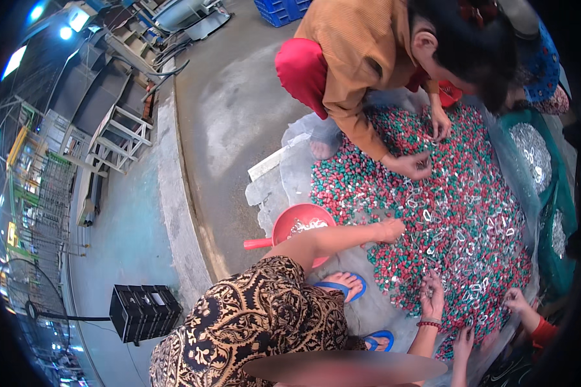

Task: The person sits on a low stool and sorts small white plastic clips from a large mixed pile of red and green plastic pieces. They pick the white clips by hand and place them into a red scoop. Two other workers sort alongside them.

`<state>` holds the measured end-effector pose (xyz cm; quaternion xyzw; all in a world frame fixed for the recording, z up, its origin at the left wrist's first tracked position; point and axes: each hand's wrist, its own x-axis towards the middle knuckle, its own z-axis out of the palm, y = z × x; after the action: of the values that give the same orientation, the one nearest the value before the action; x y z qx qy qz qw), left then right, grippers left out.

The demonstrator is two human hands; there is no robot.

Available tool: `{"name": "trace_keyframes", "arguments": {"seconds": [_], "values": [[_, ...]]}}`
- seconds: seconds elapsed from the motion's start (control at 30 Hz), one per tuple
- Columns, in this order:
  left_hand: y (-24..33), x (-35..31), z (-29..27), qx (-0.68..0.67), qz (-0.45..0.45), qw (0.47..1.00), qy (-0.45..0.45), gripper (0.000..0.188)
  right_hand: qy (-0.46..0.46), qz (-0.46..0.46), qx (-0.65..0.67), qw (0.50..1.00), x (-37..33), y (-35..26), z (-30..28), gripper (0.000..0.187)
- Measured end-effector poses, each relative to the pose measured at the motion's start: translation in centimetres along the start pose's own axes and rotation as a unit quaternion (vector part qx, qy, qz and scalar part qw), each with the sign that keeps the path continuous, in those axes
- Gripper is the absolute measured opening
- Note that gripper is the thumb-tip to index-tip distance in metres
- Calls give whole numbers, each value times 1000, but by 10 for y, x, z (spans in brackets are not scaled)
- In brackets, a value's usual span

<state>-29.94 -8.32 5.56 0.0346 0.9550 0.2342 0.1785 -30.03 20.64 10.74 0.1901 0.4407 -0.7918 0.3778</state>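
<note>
While red-and-green pieces (442, 213) lie spread, likely for reach, I can't tell whether left hand (431, 297) or right hand (463, 344) pinches any.

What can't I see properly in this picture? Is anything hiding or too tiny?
In the head view:
Red pan: a forearm across it hides part of it.
Hand on that forearm: its curl hides whether it holds anything.
Red and green pieces: too small to tell what they are.
Blue crate: cut off by the top edge.
Red sleeve: its wearer's body is lost in the dark rim.
</note>
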Motion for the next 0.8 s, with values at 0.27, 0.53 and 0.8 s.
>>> {"name": "trace_keyframes", "arguments": {"seconds": [0.27,0.53,0.8], "values": [[25,-12,-64,-122,-7,992,-29,40,33,4,-35,999,-7,-2,17,27],[8,-1,-61,-88,41,995,8,29,-148,-41,-15,988,-24,-14,40,44],[31,-4,-68,-284,-36,950,-123,37,-66,2,-78,995,-23,-20,27,40]]}}
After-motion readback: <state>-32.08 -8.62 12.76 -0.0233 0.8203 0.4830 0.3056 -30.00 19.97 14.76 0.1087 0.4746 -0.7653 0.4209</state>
